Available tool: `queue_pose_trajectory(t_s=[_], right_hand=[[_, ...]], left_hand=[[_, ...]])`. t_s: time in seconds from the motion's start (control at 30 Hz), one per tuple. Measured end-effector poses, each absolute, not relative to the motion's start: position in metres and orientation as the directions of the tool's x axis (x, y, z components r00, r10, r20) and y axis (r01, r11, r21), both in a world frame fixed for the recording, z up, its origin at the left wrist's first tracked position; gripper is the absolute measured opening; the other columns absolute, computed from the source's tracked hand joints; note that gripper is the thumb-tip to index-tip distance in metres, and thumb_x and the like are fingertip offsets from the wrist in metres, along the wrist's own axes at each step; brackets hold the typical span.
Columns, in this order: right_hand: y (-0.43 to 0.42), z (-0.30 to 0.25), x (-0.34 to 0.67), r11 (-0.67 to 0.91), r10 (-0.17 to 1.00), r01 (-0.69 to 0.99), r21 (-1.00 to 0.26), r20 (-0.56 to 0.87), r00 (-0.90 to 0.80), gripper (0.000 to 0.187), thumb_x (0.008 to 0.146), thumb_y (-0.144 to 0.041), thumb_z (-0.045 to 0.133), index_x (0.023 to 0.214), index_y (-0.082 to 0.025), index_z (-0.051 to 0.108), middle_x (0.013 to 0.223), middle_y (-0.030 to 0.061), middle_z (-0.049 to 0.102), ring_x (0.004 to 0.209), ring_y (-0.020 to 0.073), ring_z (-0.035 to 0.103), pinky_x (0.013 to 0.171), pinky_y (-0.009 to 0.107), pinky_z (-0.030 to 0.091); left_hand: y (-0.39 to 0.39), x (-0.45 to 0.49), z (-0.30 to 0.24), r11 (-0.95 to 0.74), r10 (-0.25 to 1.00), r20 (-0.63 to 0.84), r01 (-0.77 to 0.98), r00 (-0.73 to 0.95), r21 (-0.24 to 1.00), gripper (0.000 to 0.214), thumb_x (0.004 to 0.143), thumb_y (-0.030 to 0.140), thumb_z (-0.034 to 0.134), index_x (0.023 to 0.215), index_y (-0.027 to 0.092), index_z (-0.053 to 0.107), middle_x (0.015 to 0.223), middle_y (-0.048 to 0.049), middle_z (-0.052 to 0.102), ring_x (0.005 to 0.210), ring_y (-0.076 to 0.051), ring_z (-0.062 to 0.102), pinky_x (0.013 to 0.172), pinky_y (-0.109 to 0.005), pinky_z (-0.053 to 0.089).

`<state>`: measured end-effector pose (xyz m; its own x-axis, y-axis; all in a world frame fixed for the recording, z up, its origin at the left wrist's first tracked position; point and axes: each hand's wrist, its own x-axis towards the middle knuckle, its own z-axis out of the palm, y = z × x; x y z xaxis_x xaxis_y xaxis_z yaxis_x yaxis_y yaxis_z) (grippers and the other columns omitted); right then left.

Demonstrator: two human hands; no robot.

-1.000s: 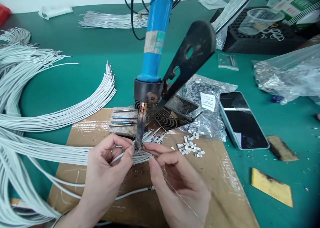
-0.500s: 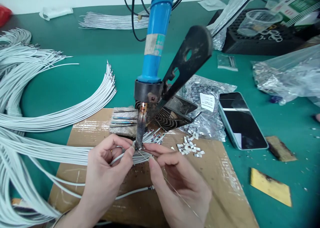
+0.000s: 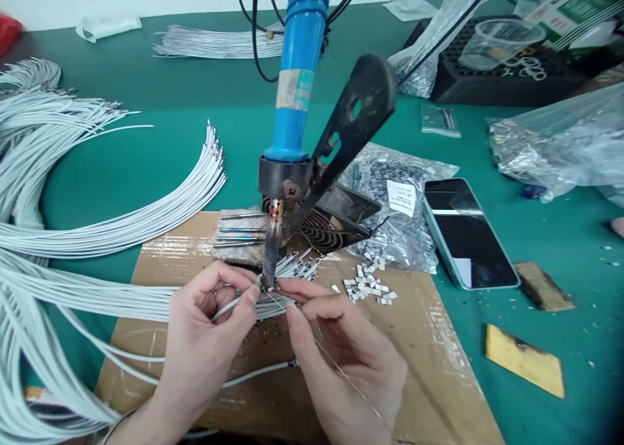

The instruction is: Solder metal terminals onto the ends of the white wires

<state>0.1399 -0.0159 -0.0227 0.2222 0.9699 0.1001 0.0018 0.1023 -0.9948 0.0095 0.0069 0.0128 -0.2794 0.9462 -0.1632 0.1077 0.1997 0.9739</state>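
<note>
A soldering iron [image 3: 295, 107] with a blue handle points tip-down in a black metal holder [image 3: 358, 117]. My left hand [image 3: 207, 331] pinches a white cable [image 3: 225, 310], its end right at the iron's dark tip. Thin solder wire [image 3: 348, 381] runs through the closed fingers of my right hand [image 3: 348, 351] and reaches the same spot from the right. My fingertips and the tip partly hide the joint, so I cannot tell what small part sits there. Behind the fingers lie stripped cable ends [image 3: 305, 266] with coloured cores.
Bundles of white cable [image 3: 121, 227] fill the left side. Small white metal pieces [image 3: 365, 282] are scattered on the cardboard [image 3: 419, 367]. A phone [image 3: 470, 234], a bag of parts [image 3: 390, 191] and a yellow sponge [image 3: 525, 360] lie to the right. A black crate [image 3: 502, 81] stands behind.
The view has shifted slightly, with the iron and its holder a little further left in it. Both hands keep their grips, and the iron's tip stays between them.
</note>
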Motion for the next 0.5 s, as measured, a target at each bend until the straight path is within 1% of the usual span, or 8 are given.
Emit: queue_pose_trajectory(t_s=[0.13, 0.3, 0.5], right_hand=[[-0.0155, -0.0234, 0.1413, 0.114, 0.972, 0.01, -0.993, 0.113, 0.208, 0.019, 0.094, -0.012, 0.069, 0.08, -0.025, 0.065, 0.108, -0.0013, 0.083, 0.095, 0.0132, 0.078, 0.09, 0.024, 0.059], [-0.0151, -0.0255, 0.1473, 0.136, 0.98, 0.067, -0.989, 0.144, 0.135, 0.019, 0.093, -0.01, 0.068, 0.083, -0.026, 0.065, 0.111, -0.0034, 0.082, 0.101, 0.0119, 0.078, 0.091, 0.021, 0.059], [-0.0144, -0.0256, 0.1476, 0.149, 0.975, 0.083, -0.985, 0.16, 0.156, 0.02, 0.093, -0.009, 0.068, 0.083, -0.025, 0.064, 0.108, -0.0037, 0.082, 0.098, 0.011, 0.078, 0.09, 0.02, 0.059]], left_hand=[[0.0061, 0.0087, 0.0121, 0.194, 0.945, -0.157, 0.106, -0.288, 0.975, 0.011, 0.076, 0.012, 0.075, 0.068, 0.018, 0.072, 0.074, 0.0024, 0.076, 0.062, -0.007, 0.066, 0.056, -0.011, 0.05], [0.0078, 0.0092, 0.0111, 0.192, 0.946, -0.155, 0.107, -0.286, 0.976, 0.011, 0.074, 0.011, 0.075, 0.066, 0.017, 0.072, 0.072, 0.0029, 0.076, 0.06, -0.006, 0.067, 0.056, -0.008, 0.05], [0.0067, 0.0113, 0.0117, 0.184, 0.946, -0.142, 0.123, -0.29, 0.975, 0.011, 0.073, 0.011, 0.074, 0.066, 0.018, 0.07, 0.072, 0.0034, 0.076, 0.056, -0.005, 0.064, 0.053, -0.008, 0.048]])
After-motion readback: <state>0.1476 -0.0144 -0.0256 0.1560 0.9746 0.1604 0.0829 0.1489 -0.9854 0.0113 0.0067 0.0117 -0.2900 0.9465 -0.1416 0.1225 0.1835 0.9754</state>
